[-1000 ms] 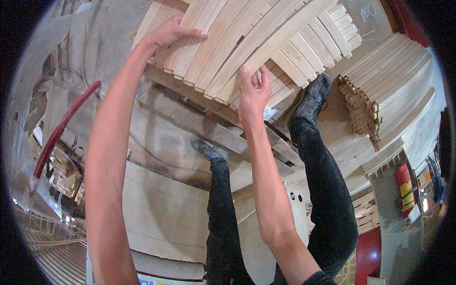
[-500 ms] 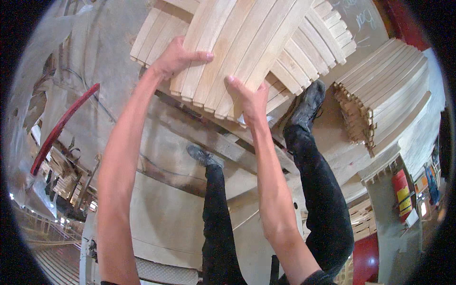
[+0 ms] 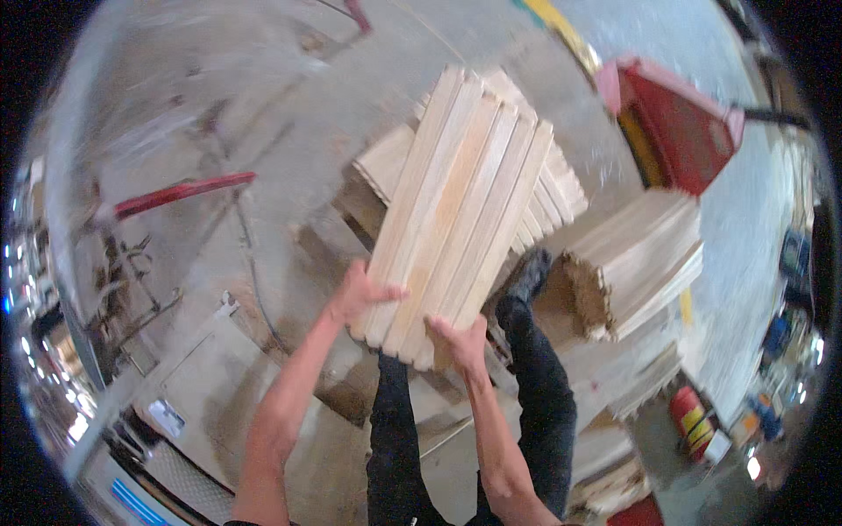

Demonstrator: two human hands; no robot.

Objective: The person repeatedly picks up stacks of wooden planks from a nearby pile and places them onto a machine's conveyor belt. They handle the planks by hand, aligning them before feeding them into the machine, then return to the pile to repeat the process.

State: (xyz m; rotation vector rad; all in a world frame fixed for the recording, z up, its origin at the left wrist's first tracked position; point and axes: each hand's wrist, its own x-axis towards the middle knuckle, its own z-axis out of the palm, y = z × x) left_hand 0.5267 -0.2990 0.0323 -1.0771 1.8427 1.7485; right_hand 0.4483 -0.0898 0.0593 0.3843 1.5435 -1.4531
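Partly hidden behind the lifted bundle of wooden slats point(image 3: 458, 210) is a lower stack of slats point(image 3: 556, 180), of which only the left corner and right edge show, so how it rests on what lies beneath cannot be made out. Motion blur smears the concrete floor point(image 3: 263, 105) and the red bar point(image 3: 180, 195) at the left, and the fisheye rim bends and darkens everything near the edges. The left hand point(image 3: 360, 294) grips the bundle's lower left corner: its thumb lies across the top face of the outer slat, while the other fingers curl underneath and are out of sight. The right hand point(image 3: 460, 340) holds the bundle's near end from below, fingers pressed together and wrapped up over the slat ends; its palm is covered by the wood. Both forearms rise from the lower edge, stretched forward and upward, the left one longer and more to the side, the right nearly straight ahead. The bundle sits raised in front of the person, tilted away to the upper right, its slats side by side. Below it, two legs in black trousers point(image 3: 544, 403) and a dark shoe point(image 3: 526, 279) show. To the right stands another pile of cut boards point(image 3: 645, 259), and beyond it a red metal cart point(image 3: 675, 123).
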